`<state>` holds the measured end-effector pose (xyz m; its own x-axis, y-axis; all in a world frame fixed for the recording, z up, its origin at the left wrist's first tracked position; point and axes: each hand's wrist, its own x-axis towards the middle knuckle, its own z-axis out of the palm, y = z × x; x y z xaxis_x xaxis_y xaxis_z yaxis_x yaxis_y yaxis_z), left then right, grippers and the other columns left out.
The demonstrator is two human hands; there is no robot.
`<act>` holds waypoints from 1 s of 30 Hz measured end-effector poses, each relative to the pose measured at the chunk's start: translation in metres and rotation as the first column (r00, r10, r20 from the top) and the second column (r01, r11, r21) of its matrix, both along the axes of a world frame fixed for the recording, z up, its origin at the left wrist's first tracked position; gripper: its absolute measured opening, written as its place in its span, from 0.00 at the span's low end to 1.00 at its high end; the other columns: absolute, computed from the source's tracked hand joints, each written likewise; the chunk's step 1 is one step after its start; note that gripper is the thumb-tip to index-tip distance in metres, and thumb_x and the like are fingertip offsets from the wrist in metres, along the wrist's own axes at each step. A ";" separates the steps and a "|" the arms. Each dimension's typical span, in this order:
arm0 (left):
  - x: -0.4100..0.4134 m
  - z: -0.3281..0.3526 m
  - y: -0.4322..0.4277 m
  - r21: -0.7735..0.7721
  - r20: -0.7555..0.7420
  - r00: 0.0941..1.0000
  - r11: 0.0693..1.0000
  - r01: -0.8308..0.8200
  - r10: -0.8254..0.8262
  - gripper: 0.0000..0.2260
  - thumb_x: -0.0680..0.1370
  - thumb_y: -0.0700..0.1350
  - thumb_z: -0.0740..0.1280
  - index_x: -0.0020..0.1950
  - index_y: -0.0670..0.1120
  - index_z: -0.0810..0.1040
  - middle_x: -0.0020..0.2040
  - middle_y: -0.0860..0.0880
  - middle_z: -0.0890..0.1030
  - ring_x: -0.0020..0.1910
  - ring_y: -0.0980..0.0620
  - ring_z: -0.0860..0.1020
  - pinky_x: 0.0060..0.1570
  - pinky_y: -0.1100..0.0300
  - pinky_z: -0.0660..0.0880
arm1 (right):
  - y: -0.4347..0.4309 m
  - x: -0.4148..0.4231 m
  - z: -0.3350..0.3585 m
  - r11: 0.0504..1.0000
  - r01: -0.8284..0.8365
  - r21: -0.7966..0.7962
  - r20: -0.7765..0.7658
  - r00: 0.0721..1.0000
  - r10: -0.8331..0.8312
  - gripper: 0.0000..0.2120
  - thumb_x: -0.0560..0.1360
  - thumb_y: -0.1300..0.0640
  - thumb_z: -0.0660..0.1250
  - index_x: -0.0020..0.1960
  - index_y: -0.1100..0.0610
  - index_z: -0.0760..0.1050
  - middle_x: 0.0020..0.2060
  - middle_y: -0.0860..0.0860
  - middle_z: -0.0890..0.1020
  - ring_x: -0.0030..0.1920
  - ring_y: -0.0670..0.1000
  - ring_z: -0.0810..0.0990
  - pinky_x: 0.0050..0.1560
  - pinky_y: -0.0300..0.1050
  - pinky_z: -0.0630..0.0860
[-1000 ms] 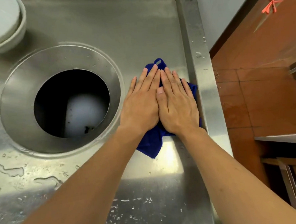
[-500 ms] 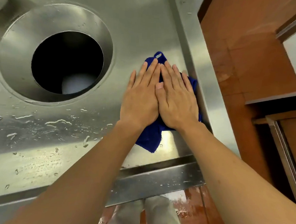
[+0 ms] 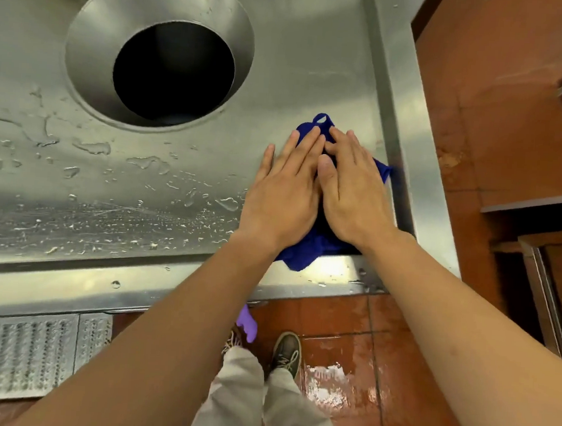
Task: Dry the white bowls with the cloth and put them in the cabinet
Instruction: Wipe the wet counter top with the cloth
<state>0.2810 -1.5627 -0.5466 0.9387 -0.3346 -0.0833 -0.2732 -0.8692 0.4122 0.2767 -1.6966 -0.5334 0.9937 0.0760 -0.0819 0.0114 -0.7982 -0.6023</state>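
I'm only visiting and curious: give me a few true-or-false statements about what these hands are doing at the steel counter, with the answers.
1. The left hand and the right hand both lie flat on the blue cloth. True.
2. The cloth lies inside the round hole. False: it lies on the steel counter, to the right of the hole, beside the raised edge.
3. The counter has water drops on it. True.
4. The right hand holds a white bowl. False: it holds nothing and only presses on the cloth.
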 end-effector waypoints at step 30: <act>-0.010 -0.006 0.210 -0.036 0.011 0.994 0.993 -0.111 0.111 0.30 0.86 0.52 0.51 0.88 0.50 0.47 0.89 0.54 0.49 0.88 0.50 0.44 0.85 0.44 0.41 | 0.214 0.008 -0.017 0.948 -0.161 -0.275 0.065 0.980 0.185 0.35 0.84 0.38 0.35 0.85 0.56 0.48 0.85 0.52 0.54 0.85 0.51 0.49 0.83 0.52 0.45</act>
